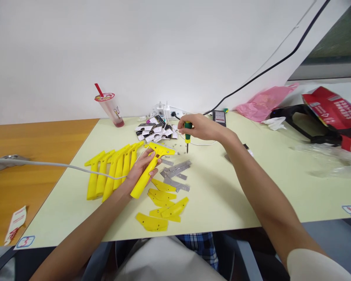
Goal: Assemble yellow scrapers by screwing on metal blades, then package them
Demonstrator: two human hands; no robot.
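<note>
My left hand (pixel 142 166) is wrapped round the handle of a yellow scraper (pixel 145 177), its wide head tilted up and to the right. A screwdriver (pixel 188 132) with a green and yellow handle hangs tip down from my right hand (pixel 200 127), above the small screws (pixel 179 150) strewn on the table. Left of my left hand lie several more yellow scrapers (pixel 100 173) in a row. Grey metal blades (pixel 178 169) are heaped to the right of the held scraper. Nearer to me lie several loose yellow cover plates (pixel 152 222) with small holes.
At the back stand a cup (pixel 113 111) with a red straw and a pile of small black-and-white packets (pixel 156 130) by a power strip (pixel 160 107). A grey cable (pixel 61 165) crosses to my left wrist. A pink bag (pixel 263 103) and a red package (pixel 335 111) lie at right.
</note>
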